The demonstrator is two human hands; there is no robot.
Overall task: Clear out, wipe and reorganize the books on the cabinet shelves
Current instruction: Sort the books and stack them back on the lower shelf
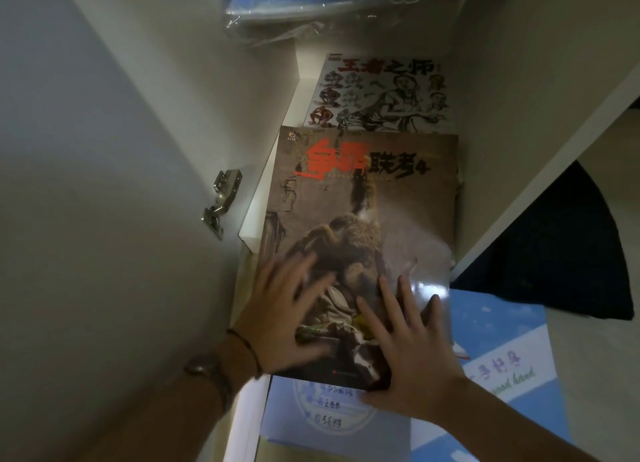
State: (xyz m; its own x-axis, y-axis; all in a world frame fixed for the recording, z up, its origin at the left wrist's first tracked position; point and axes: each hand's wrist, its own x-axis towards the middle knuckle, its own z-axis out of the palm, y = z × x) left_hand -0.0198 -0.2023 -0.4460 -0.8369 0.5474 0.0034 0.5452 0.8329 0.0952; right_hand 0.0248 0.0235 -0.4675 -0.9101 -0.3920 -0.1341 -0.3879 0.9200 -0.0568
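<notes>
Dim light, white cabinet shelf [304, 80] ran away from the camera w/ pale walls either side, and a white cabinet door [104, 184] stood open on the left, its metal hinge [221, 198] catching a bit of shine. On the right, a slanted white panel [540, 170] framed the compartment; beyond it sat something dark [571, 253], too murky to tell what. Up top, a clear plastic bag w/ blue inside [294, 8] hung over the far end of the shelf, what it held couldn't be made out. Flat on the shelf lay a sketch-cover book [384, 94] w/ red and black characters, its near edge tucked under a big brown-cover book [363, 198]. That brown one lay cover-up, near end sticking out past the shelf front and overlapping a pale blue folder [332, 413] w/ handwriting on it; another blue-and-white booklet [502, 350] lay just beside, to the right. Left hand [287, 319], blurred, fingers spread flat, pressed on the brown cover's lower left; a dark cord and a watch showed at that wrist. Right hand [408, 344] lay open too, fingers straight on the glossy lower right, gripping nothing.
</notes>
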